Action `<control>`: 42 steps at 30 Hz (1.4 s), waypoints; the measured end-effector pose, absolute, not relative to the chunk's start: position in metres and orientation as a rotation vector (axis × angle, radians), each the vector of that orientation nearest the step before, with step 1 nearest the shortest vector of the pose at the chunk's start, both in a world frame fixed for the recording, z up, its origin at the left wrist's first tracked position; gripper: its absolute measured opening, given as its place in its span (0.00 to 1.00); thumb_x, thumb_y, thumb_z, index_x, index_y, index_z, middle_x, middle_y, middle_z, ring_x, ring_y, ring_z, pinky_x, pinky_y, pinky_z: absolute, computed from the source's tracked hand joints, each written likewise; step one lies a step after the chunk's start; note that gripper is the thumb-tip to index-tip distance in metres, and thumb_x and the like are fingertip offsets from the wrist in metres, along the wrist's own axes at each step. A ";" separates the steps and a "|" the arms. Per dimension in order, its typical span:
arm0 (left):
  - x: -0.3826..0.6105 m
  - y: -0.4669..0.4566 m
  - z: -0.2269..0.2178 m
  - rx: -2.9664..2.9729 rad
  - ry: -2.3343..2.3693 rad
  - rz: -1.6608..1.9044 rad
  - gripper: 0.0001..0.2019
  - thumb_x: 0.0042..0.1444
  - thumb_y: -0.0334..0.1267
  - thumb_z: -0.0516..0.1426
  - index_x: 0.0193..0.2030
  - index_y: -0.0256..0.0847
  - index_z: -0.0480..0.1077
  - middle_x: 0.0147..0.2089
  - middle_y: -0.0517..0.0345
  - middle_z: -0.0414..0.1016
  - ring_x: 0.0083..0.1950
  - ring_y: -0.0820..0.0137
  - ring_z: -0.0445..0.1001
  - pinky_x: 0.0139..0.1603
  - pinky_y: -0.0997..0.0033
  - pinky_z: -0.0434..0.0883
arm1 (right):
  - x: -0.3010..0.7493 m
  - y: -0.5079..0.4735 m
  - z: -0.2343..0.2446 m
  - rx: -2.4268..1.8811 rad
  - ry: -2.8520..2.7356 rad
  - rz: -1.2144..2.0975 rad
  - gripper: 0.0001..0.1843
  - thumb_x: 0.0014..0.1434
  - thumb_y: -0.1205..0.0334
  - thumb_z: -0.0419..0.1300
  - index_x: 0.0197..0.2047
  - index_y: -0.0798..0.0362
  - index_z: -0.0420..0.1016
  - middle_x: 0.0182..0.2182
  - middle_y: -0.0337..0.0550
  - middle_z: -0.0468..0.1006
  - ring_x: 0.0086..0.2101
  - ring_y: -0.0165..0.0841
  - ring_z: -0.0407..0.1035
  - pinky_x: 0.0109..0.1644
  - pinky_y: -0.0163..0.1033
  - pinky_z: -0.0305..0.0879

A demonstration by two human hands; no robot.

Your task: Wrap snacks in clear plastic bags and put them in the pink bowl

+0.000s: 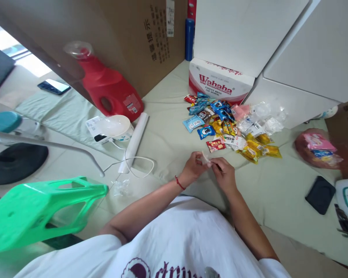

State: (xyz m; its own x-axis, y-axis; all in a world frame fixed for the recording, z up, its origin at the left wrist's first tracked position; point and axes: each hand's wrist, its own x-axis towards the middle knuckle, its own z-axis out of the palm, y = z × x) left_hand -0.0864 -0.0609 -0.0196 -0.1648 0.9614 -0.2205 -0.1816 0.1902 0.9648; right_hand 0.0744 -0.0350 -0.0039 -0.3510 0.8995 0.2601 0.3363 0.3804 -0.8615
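My left hand (193, 166) and my right hand (224, 173) meet over the pale green mat (168, 143), just in front of me. Both pinch a small clear wrapper (205, 159) between their fingertips. A red cord circles my left wrist. A little beyond the hands lies a heap of wrapped snacks (220, 123): blue, yellow and red packets, with a red packet (216, 145) nearest my fingers. Clear empty bags (263, 117) lie at the heap's right side.
A Wahaha carton (220, 81) and white boxes stand behind the heap. A red jug (110, 88), a white bowl (116, 126), a paper roll (135, 139) and a cable lie left. A green stool (40, 208) is near left. A dark pouch (320, 194) and a bagged bundle (316, 148) lie right.
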 end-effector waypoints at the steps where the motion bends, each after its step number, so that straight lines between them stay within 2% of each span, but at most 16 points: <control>1: -0.089 -0.062 -0.021 0.850 1.326 1.222 0.23 0.42 0.47 0.71 0.40 0.40 0.69 0.36 0.61 0.72 0.34 0.73 0.69 0.37 0.72 0.66 | 0.074 -0.035 -0.007 -1.104 -1.770 1.034 0.09 0.67 0.58 0.60 0.43 0.48 0.82 0.36 0.41 0.79 0.34 0.32 0.73 0.39 0.38 0.70; 5: -0.106 -0.063 -0.022 0.698 1.224 1.156 0.19 0.47 0.52 0.68 0.30 0.39 0.68 0.26 0.64 0.67 0.26 0.77 0.60 0.28 0.74 0.57 | 0.090 -0.036 -0.016 -1.111 -1.202 1.425 0.11 0.58 0.52 0.68 0.40 0.48 0.79 0.24 0.33 0.70 0.23 0.27 0.63 0.29 0.34 0.62; 8: -0.114 -0.062 -0.022 0.572 1.123 1.213 0.21 0.43 0.50 0.71 0.30 0.39 0.68 0.26 0.65 0.68 0.26 0.78 0.60 0.28 0.75 0.57 | 0.112 -0.038 -0.022 -1.141 -1.004 1.565 0.16 0.50 0.51 0.73 0.37 0.50 0.78 0.25 0.34 0.70 0.24 0.26 0.61 0.28 0.33 0.61; 11: -0.112 -0.062 -0.022 0.631 1.137 1.219 0.21 0.43 0.51 0.71 0.28 0.40 0.67 0.24 0.66 0.65 0.26 0.77 0.61 0.29 0.74 0.57 | 0.128 -0.041 -0.023 -1.293 -0.996 1.431 0.18 0.53 0.49 0.71 0.41 0.52 0.79 0.33 0.39 0.76 0.24 0.24 0.57 0.25 0.30 0.56; 13: -0.107 -0.064 -0.022 0.737 1.166 1.192 0.21 0.46 0.52 0.69 0.25 0.39 0.67 0.23 0.67 0.62 0.27 0.77 0.59 0.30 0.74 0.57 | 0.130 -0.041 -0.018 -1.340 -1.072 1.238 0.22 0.57 0.48 0.68 0.51 0.51 0.77 0.45 0.44 0.79 0.24 0.22 0.57 0.23 0.29 0.55; 15: -0.104 -0.066 -0.022 0.820 1.175 1.155 0.20 0.47 0.51 0.69 0.24 0.39 0.67 0.22 0.67 0.60 0.28 0.77 0.58 0.31 0.74 0.57 | 0.124 -0.038 -0.012 -1.333 -1.284 1.097 0.31 0.57 0.50 0.69 0.61 0.47 0.72 0.56 0.48 0.76 0.25 0.23 0.61 0.26 0.31 0.62; 16: -0.103 -0.067 -0.022 0.839 1.168 1.139 0.20 0.47 0.50 0.69 0.24 0.38 0.67 0.23 0.67 0.60 0.28 0.77 0.58 0.31 0.74 0.57 | 0.119 -0.035 -0.008 -1.310 -1.434 1.041 0.32 0.57 0.52 0.69 0.63 0.46 0.71 0.57 0.49 0.75 0.27 0.25 0.64 0.29 0.32 0.66; 18: -0.104 -0.068 -0.022 0.802 1.143 1.127 0.19 0.45 0.50 0.69 0.25 0.38 0.70 0.25 0.64 0.64 0.30 0.74 0.62 0.32 0.74 0.61 | 0.107 -0.027 -0.003 -1.223 -1.733 0.946 0.21 0.60 0.55 0.67 0.57 0.47 0.78 0.50 0.47 0.79 0.31 0.29 0.70 0.37 0.37 0.72; 20: -0.107 -0.066 -0.023 0.695 1.136 1.147 0.20 0.45 0.55 0.66 0.30 0.38 0.74 0.32 0.59 0.71 0.35 0.69 0.68 0.34 0.72 0.67 | 0.096 -0.020 0.000 -1.106 -1.943 0.871 0.10 0.65 0.59 0.60 0.46 0.47 0.83 0.41 0.45 0.81 0.36 0.33 0.75 0.44 0.40 0.74; 22: -0.112 -0.063 -0.022 0.619 1.174 1.148 0.23 0.50 0.61 0.61 0.33 0.39 0.76 0.36 0.55 0.75 0.38 0.66 0.71 0.34 0.69 0.70 | 0.088 -0.016 0.001 -0.993 -2.060 0.829 0.12 0.67 0.63 0.57 0.43 0.46 0.84 0.39 0.45 0.81 0.40 0.35 0.77 0.47 0.41 0.75; 23: -0.114 -0.061 -0.022 0.615 1.204 1.134 0.23 0.52 0.61 0.60 0.32 0.39 0.76 0.35 0.55 0.75 0.38 0.66 0.71 0.34 0.70 0.70 | 0.086 -0.016 0.001 -0.946 -2.098 0.812 0.13 0.67 0.64 0.57 0.44 0.46 0.84 0.41 0.45 0.81 0.42 0.35 0.77 0.48 0.42 0.75; 26: -0.120 -0.057 -0.019 0.655 1.251 1.078 0.17 0.49 0.52 0.66 0.26 0.38 0.73 0.28 0.58 0.71 0.32 0.71 0.68 0.33 0.72 0.67 | 0.090 -0.018 0.001 -0.853 -2.146 0.764 0.13 0.67 0.66 0.58 0.45 0.44 0.84 0.47 0.45 0.81 0.46 0.35 0.77 0.51 0.42 0.75; 28: -0.122 -0.055 -0.017 0.604 1.248 1.108 0.16 0.47 0.49 0.67 0.27 0.39 0.72 0.29 0.59 0.72 0.33 0.71 0.68 0.34 0.73 0.68 | 0.098 -0.021 0.000 -0.857 -2.130 0.731 0.13 0.68 0.66 0.57 0.46 0.44 0.84 0.51 0.45 0.80 0.48 0.35 0.76 0.52 0.42 0.75; 32: -0.116 -0.055 -0.014 0.615 1.259 1.095 0.20 0.55 0.57 0.60 0.32 0.40 0.72 0.36 0.55 0.74 0.38 0.67 0.72 0.37 0.69 0.70 | 0.110 -0.026 -0.002 -0.902 -2.141 0.663 0.13 0.68 0.64 0.58 0.47 0.44 0.84 0.52 0.46 0.80 0.49 0.36 0.76 0.51 0.43 0.76; 37: -0.097 -0.050 -0.014 0.875 1.279 1.056 0.13 0.51 0.48 0.65 0.30 0.40 0.73 0.29 0.60 0.71 0.34 0.70 0.66 0.36 0.72 0.65 | 0.110 -0.031 0.003 -0.865 -2.192 0.683 0.14 0.68 0.64 0.57 0.45 0.43 0.85 0.53 0.45 0.81 0.48 0.37 0.75 0.50 0.46 0.76; 42: -0.104 -0.046 -0.019 0.656 1.200 1.229 0.16 0.52 0.50 0.64 0.34 0.41 0.69 0.31 0.63 0.70 0.33 0.72 0.68 0.36 0.72 0.67 | 0.146 -0.029 0.000 -0.972 -1.999 0.851 0.11 0.67 0.61 0.60 0.44 0.42 0.86 0.57 0.45 0.78 0.50 0.37 0.76 0.56 0.48 0.75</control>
State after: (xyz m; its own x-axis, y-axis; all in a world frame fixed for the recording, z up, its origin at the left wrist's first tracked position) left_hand -0.1035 -0.0463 -0.0189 -0.1039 0.9390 -0.3279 -0.3503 0.2740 0.8957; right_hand 0.1462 -0.0295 0.0000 -0.4365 0.8379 0.3278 0.3450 0.4923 -0.7991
